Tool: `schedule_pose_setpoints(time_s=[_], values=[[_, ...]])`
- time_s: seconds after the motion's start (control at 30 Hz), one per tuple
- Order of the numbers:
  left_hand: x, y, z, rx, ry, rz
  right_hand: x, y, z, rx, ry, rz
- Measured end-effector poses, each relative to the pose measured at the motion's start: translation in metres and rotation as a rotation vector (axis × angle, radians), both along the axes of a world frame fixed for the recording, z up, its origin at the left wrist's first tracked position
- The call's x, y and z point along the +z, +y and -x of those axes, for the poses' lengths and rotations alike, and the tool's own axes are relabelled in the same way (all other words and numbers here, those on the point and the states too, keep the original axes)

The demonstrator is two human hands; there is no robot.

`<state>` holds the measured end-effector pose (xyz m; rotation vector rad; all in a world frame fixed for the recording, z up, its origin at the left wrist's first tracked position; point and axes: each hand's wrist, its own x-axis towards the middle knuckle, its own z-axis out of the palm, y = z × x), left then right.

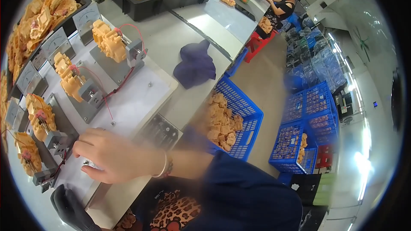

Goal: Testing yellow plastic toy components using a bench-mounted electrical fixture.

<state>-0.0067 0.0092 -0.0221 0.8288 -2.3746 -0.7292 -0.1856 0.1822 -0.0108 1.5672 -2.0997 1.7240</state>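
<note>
My right hand (109,156), bare with a bracelet at the wrist, reaches over a white board (150,92). Its thumb stands apart from the bent fingers, near a small metal switch (86,162); whether it touches the switch I cannot tell. My left hand (70,209), in a black glove, is at the board's near left edge, fingers stretched out and nothing visible in them. On the board, yellow plastic parts sit on metal fixtures: one part (27,154) nearest, a second (40,117), a third (67,77) and a farther one (109,41). Red wires run from them.
Analog meters (58,45) line the board's far side, beside a bin heaped with yellow parts (43,15). A black tray (141,10) stands behind, a purple cloth (195,66) lies on the table. Blue crates (252,115) are at right; a person (284,6) sits beyond.
</note>
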Motion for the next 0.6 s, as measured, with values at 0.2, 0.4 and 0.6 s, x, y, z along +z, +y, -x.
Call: schedule_pose_setpoints(time_s=[0.2,0.4,0.6], values=[[0.007,-0.003,-0.016,-0.094,0.055,0.147,0.019,-0.014,-0.017,0.051,0.080,0.119],[0.035,-0.013,-0.004,-0.128,0.184,0.031,0.025,-0.043,-0.049,0.224,-0.094,0.168],[0.090,-0.047,0.036,-0.286,0.169,0.079,0.017,-0.076,-0.055,0.294,-0.180,0.208]])
